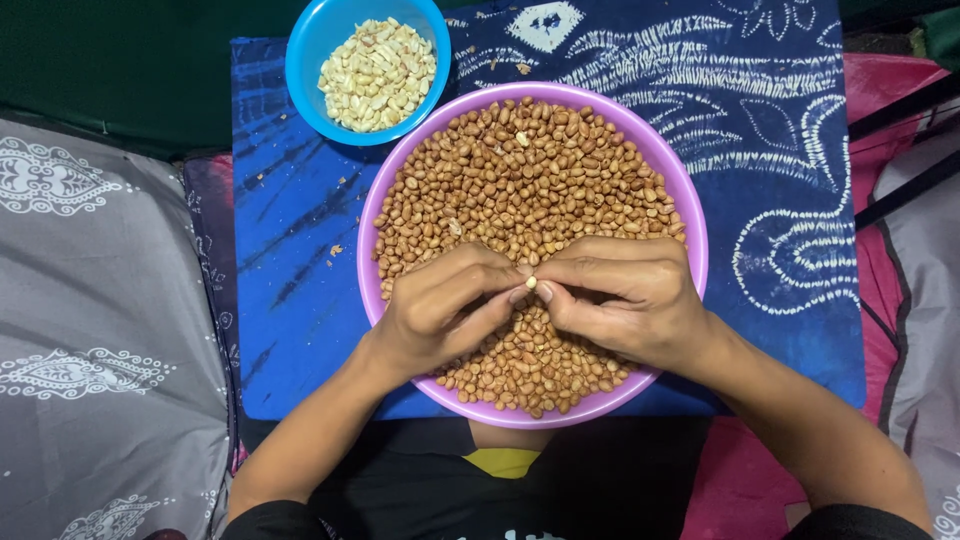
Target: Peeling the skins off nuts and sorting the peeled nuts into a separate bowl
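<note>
Leftmost, a grey patterned cushion (90,330) lies beside a blue tie-dyed cloth (290,250) that covers the surface under the work. At the upper left of that cloth stands a small blue bowl (300,60) holding pale, skinned peanuts (378,72). Just right of it, and touching or nearly touching its rim, sits a large purple bowl (366,230) filled with brown, unskinned peanuts (530,170). Both hands meet over the lower half of this bowl. The left hand (440,310) is curled, thumb and forefinger pressed together on a single pale peanut (532,283); the right hand (625,300) closes on the same peanut from the opposite side, so the kernel is pinched between the fingertips of both hands (only a small part of it shows). Judged from its appearance, the kernel is very light, hard and smooth, with a thin papery skin that rubs off; it is likely to slip or split into halves under excess pressure. Hold it at its two ends or across its short axis, with fingertip pads only. Loose flakes of skin (336,250) lie scattered on the cloth left of the purple bowl. Farther right, the cloth shows white patterning, then a pink fabric (880,260) at the edge.
</note>
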